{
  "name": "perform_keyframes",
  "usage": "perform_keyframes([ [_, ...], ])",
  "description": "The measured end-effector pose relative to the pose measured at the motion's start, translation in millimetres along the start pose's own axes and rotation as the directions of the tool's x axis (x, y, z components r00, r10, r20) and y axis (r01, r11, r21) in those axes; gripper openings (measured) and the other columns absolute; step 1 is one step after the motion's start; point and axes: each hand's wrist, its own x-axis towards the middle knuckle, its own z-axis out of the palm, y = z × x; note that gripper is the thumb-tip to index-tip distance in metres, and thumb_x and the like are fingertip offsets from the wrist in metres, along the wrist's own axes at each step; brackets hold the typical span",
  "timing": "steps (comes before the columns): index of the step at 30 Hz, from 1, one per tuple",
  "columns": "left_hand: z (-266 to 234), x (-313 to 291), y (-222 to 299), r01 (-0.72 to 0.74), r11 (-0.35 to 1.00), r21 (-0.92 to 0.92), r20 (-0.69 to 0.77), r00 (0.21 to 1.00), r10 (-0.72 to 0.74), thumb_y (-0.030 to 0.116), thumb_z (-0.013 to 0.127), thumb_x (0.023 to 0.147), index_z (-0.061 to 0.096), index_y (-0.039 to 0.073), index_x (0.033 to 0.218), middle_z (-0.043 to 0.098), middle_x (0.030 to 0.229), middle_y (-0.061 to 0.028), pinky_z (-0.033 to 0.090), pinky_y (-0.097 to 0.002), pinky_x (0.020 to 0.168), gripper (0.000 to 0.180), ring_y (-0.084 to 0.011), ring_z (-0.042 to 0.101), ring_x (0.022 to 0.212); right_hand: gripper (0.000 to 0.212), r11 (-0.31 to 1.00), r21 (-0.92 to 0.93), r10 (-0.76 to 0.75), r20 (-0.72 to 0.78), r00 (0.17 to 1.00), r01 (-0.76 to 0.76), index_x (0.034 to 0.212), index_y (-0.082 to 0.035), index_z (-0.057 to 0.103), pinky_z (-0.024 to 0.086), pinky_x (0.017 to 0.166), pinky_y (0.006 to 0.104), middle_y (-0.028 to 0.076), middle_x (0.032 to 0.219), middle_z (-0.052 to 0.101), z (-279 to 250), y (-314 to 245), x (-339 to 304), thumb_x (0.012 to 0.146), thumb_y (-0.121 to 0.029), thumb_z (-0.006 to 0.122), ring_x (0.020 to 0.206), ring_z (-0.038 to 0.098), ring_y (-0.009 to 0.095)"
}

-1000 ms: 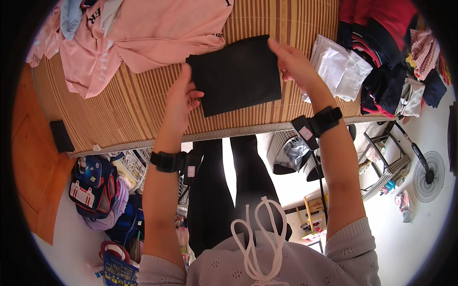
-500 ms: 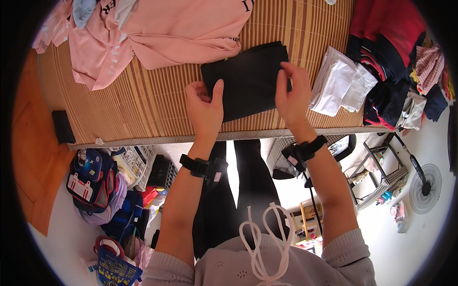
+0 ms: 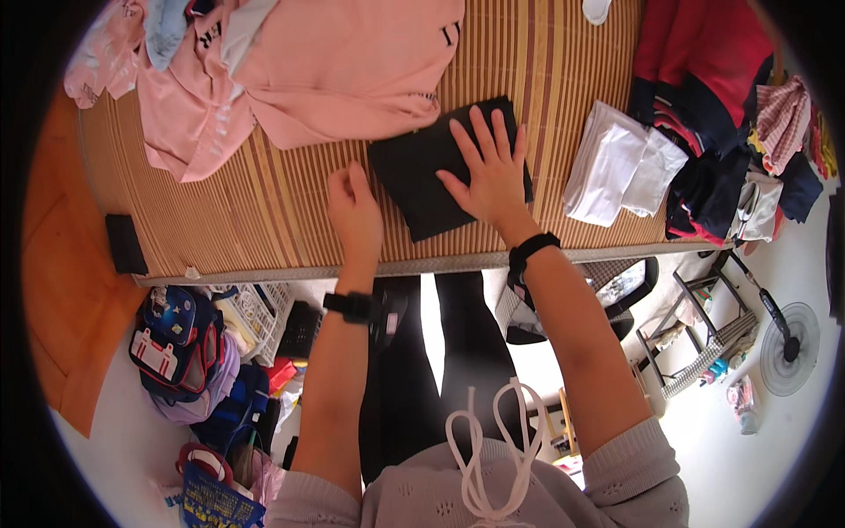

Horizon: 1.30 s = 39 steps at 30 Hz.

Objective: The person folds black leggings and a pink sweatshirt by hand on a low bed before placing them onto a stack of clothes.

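A folded black garment [image 3: 409,189] lies as a flat rectangle on the slatted bamboo mat [image 3: 290,211]. My right hand [image 3: 491,172] rests flat on top of it, fingers spread and palm down. Just left of the garment, my left hand [image 3: 356,216] is loosely curled, apart from the cloth, and no object shows in it. Beyond both hands a pink garment [image 3: 343,70] with dark lettering is spread out, its lower edge by the black one. To the right sit folded white clothes [image 3: 607,163].
Red and navy clothes [image 3: 695,70] are heaped at the far right, beside a striped pink cloth [image 3: 782,123]. The mat's near edge [image 3: 422,264] runs in front of me. Backpacks [image 3: 176,339] and a white basket [image 3: 255,317] stand lower left, and a fan [image 3: 789,349] lower right.
My right hand has gone from the black garment's right edge to lying flat on top. My left hand has left its left edge and curled up. The view has shifted slightly.
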Motion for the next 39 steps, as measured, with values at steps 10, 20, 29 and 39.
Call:
perform_keyframes([
  [10, 39, -81, -31, 0.248, 0.959, -0.138, -0.033, 0.967, -0.254, 0.035, 0.079, 0.066, 0.035, -0.005, 0.114, 0.045, 0.102, -0.0158, 0.042, -0.0333, 0.08, 0.076, -0.0225, 0.047, 0.092, 0.054, 0.783, 0.374, 0.575, -0.127, 0.808, -0.498, 0.116, -0.001, 0.047, 0.036, 0.09, 0.0436, 0.022, 0.116, 0.046, -21, 14, -44, 0.073, -0.025, 0.069, 0.109, 0.044, 0.035],
  [20, 46, -73, -19, 0.511, 0.774, -0.375, 0.01, 0.837, -0.548, 0.028, 0.08, 0.062, 0.054, -0.004, 0.1, 0.059, 0.087, -0.0129, 0.045, -0.0316, 0.073, 0.056, -0.0225, 0.056, 0.079, 0.036, 0.308, 0.564, 0.624, 0.488, 0.61, -0.766, 0.088, 0.002, 0.062, 0.038, 0.046, 0.0279, 0.001, 0.063, 0.052, -32, 36, -42, 0.071, -0.027, 0.073, 0.053, 0.049, 0.012],
  [29, -63, -77, -42, 0.664, 0.613, -0.428, 0.59, 0.719, -0.368, 0.011, 0.066, 0.068, 0.055, -0.003, 0.107, 0.062, 0.095, -0.0114, 0.047, -0.031, 0.076, 0.044, -0.0221, 0.059, 0.086, 0.033, 0.016, 0.529, 0.267, 0.815, 0.514, -0.848, 0.104, 0.001, 0.056, 0.049, 0.075, 0.0306, 0.008, 0.094, 0.062, -65, -42, -53, 0.072, 0.002, 0.058, 0.085, 0.059, 0.019],
  [39, -338, -1, -88, 0.169, 0.796, -0.581, 0.047, 0.984, -0.174, -0.003, 0.06, 0.074, 0.029, 0.002, 0.118, 0.053, 0.108, -0.0181, 0.043, -0.0341, 0.087, 0.054, -0.0238, 0.052, 0.105, 0.05, 0.557, 0.762, -0.143, 0.481, 0.865, -0.331, 0.122, 0.001, 0.038, 0.041, 0.09, 0.0316, 0.01, 0.11, 0.054, 4, -341, 58, 0.074, 0.006, 0.051, 0.102, 0.052, 0.019],
])
